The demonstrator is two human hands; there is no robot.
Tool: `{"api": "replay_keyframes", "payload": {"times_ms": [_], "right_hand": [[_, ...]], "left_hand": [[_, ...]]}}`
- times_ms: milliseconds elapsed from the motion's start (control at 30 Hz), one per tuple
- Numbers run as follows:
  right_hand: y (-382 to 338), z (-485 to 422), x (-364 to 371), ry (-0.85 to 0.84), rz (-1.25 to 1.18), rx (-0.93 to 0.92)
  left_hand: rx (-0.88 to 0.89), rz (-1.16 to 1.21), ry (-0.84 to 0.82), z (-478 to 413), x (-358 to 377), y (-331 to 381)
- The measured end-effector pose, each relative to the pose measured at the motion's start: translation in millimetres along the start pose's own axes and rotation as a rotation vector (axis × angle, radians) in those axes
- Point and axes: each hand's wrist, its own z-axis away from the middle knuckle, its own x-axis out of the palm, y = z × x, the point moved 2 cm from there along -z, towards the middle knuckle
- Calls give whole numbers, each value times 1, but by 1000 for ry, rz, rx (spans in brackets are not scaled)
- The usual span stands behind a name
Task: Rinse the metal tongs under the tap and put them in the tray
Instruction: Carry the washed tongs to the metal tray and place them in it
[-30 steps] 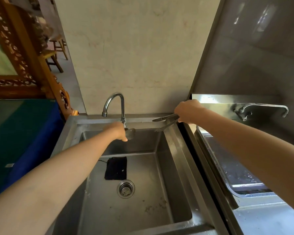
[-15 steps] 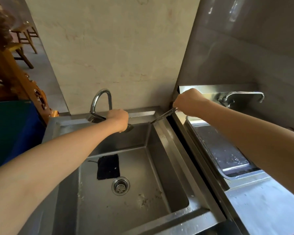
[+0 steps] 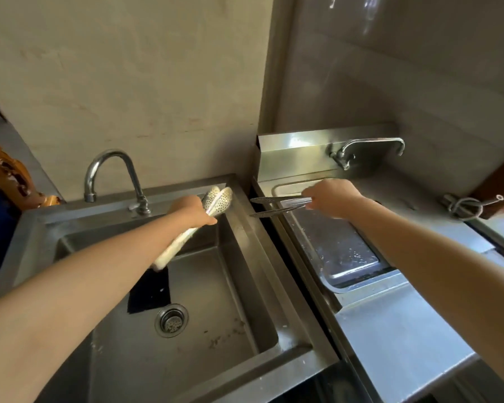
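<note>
My right hand (image 3: pixel 332 197) grips a slim pair of metal tongs (image 3: pixel 274 205) by the handle end. Their two flat tips point left, over the gap between the sink (image 3: pixel 245 251) and the tray. The shallow metal tray (image 3: pixel 339 248) lies just below and right of that hand, its bottom wet with drops. My left hand (image 3: pixel 194 210) holds a second pair of tongs (image 3: pixel 218 199) with pale, perforated spoon-shaped heads over the sink's back right corner. The curved tap (image 3: pixel 111 167) stands left of that hand; no water is visible running from it.
A black pad (image 3: pixel 149 289) and a round drain (image 3: pixel 171 319) lie on the sink floor. A second tap (image 3: pixel 364 148) is fixed to the steel splashback behind the tray. A wire ring piece (image 3: pixel 463 206) sits at the far right on the steel counter (image 3: pixel 390 330).
My left hand has left the tap's base and now holds the perforated tongs. My right hand has carried the slim tongs rightwards from the sink towards the tray. The view has shifted right.
</note>
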Motion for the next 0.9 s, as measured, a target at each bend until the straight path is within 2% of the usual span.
{"api": "replay_keyframes", "payload": {"times_ms": [100,200,400,600,900], "right_hand": [[44,14,37,-30,-240,150],[77,25,69,35,-408,231],[112,33,134,115,-670,435],[117,27,178,102,-755,539],[113,28,204,78,-803,563]], "left_hand": [[-89,388,-41,0,25,28],[-157,856,-146,2,48,59],[-173,1300,-332,12,69,115],[-116,1498,-406,8,82,159],[-77,1540,-469,-7,109,193]]}}
